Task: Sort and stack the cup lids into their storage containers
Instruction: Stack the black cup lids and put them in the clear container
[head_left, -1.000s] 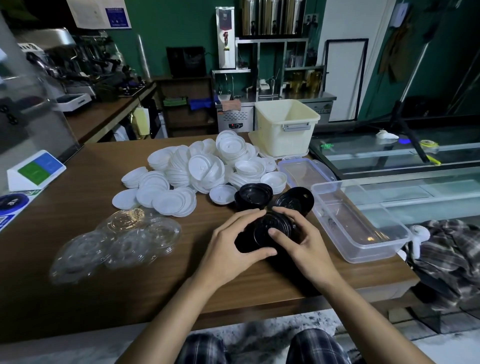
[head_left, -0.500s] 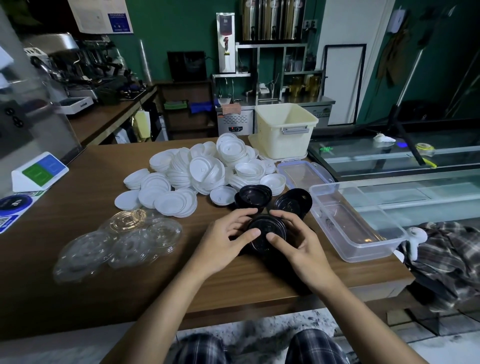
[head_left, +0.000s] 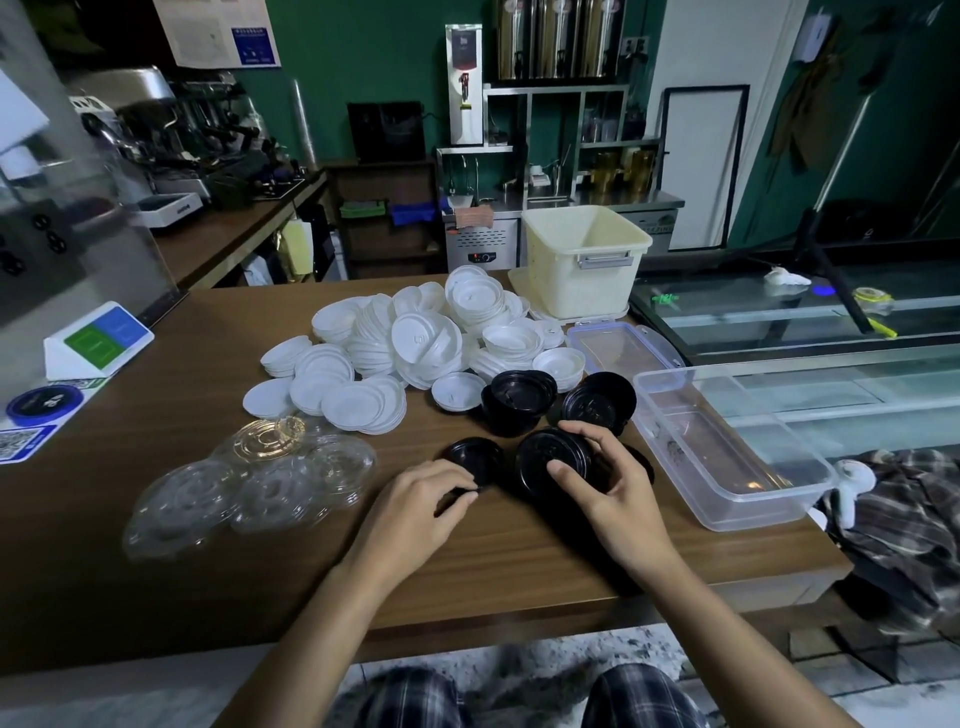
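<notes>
Nearby, 1 clear tub (head_left: 754, 512), 1 cream bin (head_left: 576, 286).

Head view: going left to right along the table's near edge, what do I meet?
Clear lids → left hand pinching a single black lid → black lid stack in the right hand → clear plastic container.

Wooden table (head_left: 156, 431) holds white lids (head_left: 415, 343), black lids (head_left: 517, 402), seemingly transparent lids (head_left: 260, 483), plastic tub (head_left: 753, 512).
</notes>
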